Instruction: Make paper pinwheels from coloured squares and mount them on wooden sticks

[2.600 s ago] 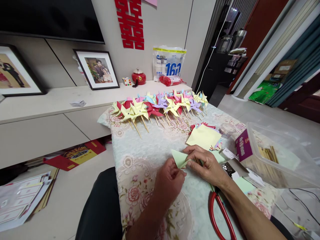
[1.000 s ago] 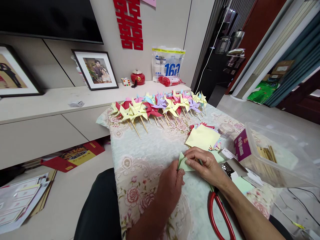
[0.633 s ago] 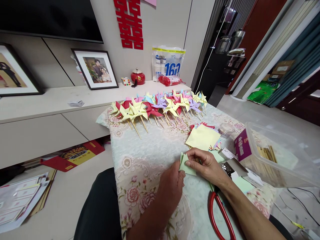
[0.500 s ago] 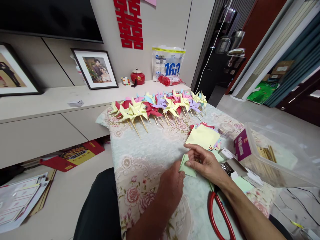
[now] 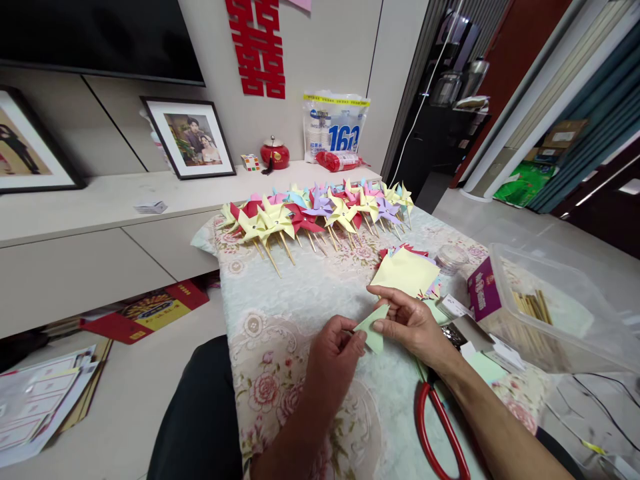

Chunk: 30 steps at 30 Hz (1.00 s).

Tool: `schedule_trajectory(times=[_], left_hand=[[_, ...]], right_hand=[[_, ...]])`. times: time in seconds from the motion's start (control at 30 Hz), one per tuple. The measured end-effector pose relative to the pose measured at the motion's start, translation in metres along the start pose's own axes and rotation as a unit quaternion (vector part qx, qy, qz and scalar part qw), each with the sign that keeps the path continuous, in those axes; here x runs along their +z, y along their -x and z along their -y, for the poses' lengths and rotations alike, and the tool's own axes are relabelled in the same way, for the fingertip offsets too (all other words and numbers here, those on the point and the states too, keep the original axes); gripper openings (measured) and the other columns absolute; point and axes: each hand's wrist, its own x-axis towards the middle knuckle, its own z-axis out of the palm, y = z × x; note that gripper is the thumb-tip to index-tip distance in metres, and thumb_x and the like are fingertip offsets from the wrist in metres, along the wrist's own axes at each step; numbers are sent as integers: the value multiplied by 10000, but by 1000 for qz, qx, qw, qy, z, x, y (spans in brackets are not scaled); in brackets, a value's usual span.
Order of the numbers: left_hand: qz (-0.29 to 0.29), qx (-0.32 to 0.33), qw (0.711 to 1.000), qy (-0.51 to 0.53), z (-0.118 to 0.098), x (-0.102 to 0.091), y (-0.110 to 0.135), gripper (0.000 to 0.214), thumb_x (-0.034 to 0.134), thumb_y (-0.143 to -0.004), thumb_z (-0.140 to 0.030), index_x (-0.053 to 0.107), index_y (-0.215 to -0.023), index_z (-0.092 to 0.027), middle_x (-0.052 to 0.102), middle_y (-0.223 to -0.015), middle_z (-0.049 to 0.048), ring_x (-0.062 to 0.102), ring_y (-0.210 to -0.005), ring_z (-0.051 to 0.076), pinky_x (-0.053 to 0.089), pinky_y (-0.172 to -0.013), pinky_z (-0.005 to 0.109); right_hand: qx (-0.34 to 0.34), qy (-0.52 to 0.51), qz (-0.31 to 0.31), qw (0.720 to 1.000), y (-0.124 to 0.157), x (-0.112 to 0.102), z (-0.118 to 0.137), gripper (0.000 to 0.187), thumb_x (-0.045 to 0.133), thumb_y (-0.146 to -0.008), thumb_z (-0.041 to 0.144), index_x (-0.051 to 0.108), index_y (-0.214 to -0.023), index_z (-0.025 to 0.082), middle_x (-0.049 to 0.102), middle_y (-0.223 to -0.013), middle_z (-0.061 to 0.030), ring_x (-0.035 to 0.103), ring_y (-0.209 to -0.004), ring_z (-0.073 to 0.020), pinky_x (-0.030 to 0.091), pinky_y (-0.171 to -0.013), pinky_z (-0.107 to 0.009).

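Between my two hands is a small piece of light green paper [image 5: 375,331], folded, with a pointed corner up. My left hand [image 5: 336,357] pinches its left side between thumb and fingers. On the other side, the thumb and fingers of my right hand [image 5: 407,325] close on its right edge. Scissors with red handles [image 5: 425,427] lie under my right forearm, their blades mostly hidden. Just beyond my right hand is a stack of coloured paper squares [image 5: 406,270], a pale yellow one on top.
Several paper pinwheels [image 5: 320,210] on sticks lie across the table's far side. At right, a clear plastic bin [image 5: 560,320] holds wooden sticks [image 5: 535,308]. A round clear container [image 5: 451,259] and a small open box [image 5: 473,333] stand near it. A flowered cloth [image 5: 295,300] covers the table.
The green paper has turned and now shows a flatter, pointed shape. My left hand has shifted its grip, its fingers now more bent around the left corner. My right hand stays nearly in place.
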Motion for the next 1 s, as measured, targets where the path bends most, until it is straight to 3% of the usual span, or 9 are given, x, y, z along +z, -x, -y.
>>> schedule_trajectory(times=[0.2,0.43,0.73,0.83,1.0], left_hand=[[-22,9,999,42,-5,-2,0,234,700,-710,-393,607,-689,-179,593,-549,-25,481,-505,109,360,-503,222],[-11,21,1000,-6,-5,-3,2,237,642,-776,-391,595,-673,-183,517,-543,-42,442,-520,111,340,-524,233],[-33,87,991,-95,-4,-5,6,209,590,-837,-361,591,-710,-195,536,-629,-19,467,-587,129,358,-548,231],[-20,75,995,-56,-2,-4,4,190,600,-835,-364,616,-757,-192,564,-650,-13,487,-601,132,381,-563,231],[-19,68,998,-5,-1,-5,2,200,609,-829,-348,586,-712,-189,484,-589,-43,426,-564,111,352,-545,222]], right_hand=[[1,-10,10,1000,1,0,4,596,795,-750,328,594,-1307,258,602,-884,8,507,-644,-109,412,-575,-242],[-9,12,15,1000,1,-2,3,605,780,-764,289,577,-1333,247,605,-856,25,395,-526,-63,335,-490,-217],[-22,15,27,999,1,-3,4,576,760,-772,282,589,-1319,226,616,-776,18,538,-656,-125,420,-578,-243],[-24,13,23,999,1,-5,4,575,763,-769,274,594,-1317,234,616,-773,21,535,-649,-124,420,-572,-241],[-35,7,36,999,1,-5,2,549,752,-787,255,596,-1312,233,628,-789,18,544,-667,-121,422,-588,-241]])
